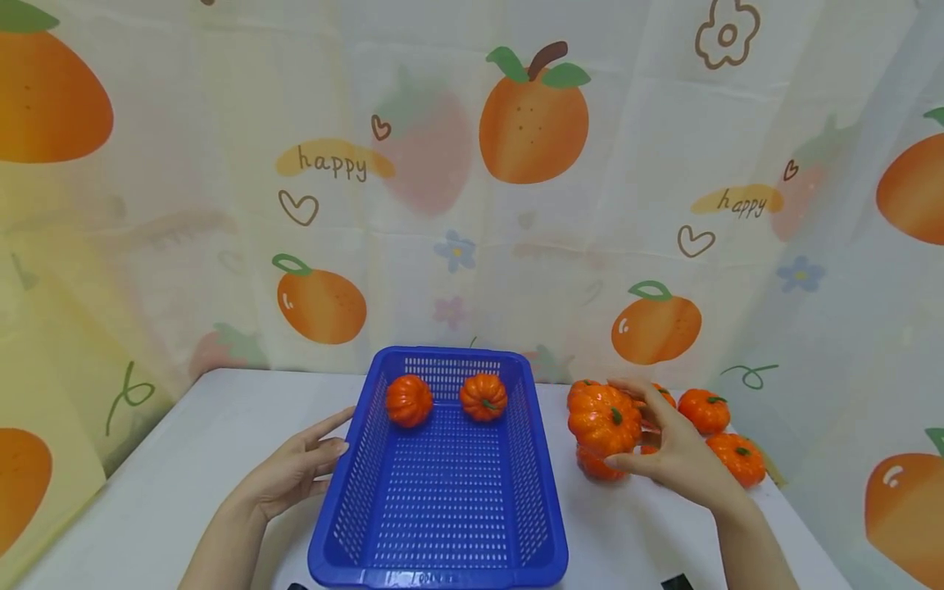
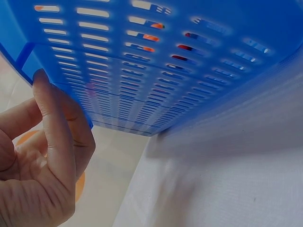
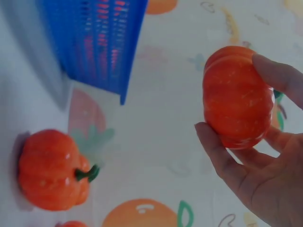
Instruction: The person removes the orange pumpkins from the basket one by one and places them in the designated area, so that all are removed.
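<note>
A blue plastic basket with perforated walls stands on the table. Two small orange pumpkins, a left one and a right one, sit at its far end. My left hand is at the basket's left side, fingers extended and touching near the rim; the left wrist view shows this hand beside the slotted wall. To the right of the basket, my right hand grips an orange pumpkin between thumb and fingers. In the right wrist view this pumpkin is held clear of the table.
Several more pumpkins lie on the table at the right, among them one at the back and one near the table's right edge; the right hand partly hides others. A fruit-patterned curtain hangs behind the white table.
</note>
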The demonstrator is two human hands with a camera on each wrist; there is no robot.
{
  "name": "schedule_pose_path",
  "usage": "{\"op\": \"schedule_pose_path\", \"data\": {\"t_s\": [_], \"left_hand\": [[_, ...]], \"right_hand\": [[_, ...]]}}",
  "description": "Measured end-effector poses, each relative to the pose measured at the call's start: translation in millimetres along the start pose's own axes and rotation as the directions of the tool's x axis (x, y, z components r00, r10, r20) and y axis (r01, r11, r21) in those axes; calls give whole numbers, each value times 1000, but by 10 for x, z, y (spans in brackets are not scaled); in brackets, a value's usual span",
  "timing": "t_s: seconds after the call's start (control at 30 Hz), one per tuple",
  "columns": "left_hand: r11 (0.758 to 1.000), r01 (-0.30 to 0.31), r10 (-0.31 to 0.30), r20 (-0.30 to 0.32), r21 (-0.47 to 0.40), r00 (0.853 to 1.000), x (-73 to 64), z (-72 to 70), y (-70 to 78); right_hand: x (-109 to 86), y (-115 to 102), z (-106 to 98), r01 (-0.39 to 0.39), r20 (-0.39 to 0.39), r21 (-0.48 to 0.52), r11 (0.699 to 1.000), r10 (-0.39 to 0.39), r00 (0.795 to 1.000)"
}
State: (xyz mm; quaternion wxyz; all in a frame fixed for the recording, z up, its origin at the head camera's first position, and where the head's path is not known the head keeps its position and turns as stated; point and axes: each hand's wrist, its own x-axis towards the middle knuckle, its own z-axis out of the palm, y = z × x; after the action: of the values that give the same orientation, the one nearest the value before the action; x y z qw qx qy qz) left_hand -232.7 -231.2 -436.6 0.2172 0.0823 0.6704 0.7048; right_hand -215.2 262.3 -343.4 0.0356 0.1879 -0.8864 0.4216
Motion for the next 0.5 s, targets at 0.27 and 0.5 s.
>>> {"op": "schedule_pose_path", "data": {"t_s": [0.27,0.5], "left_hand": [[1000,-4,4,0,-4,1000,-3,12,-5],[1000,8,-8,-24,9,1000,-2,5,-7]], "right_hand": [[-102,296,-86,-83,56,21,996,82,995],[-172,577,-139,-174,196,61,983,159,967]]}}
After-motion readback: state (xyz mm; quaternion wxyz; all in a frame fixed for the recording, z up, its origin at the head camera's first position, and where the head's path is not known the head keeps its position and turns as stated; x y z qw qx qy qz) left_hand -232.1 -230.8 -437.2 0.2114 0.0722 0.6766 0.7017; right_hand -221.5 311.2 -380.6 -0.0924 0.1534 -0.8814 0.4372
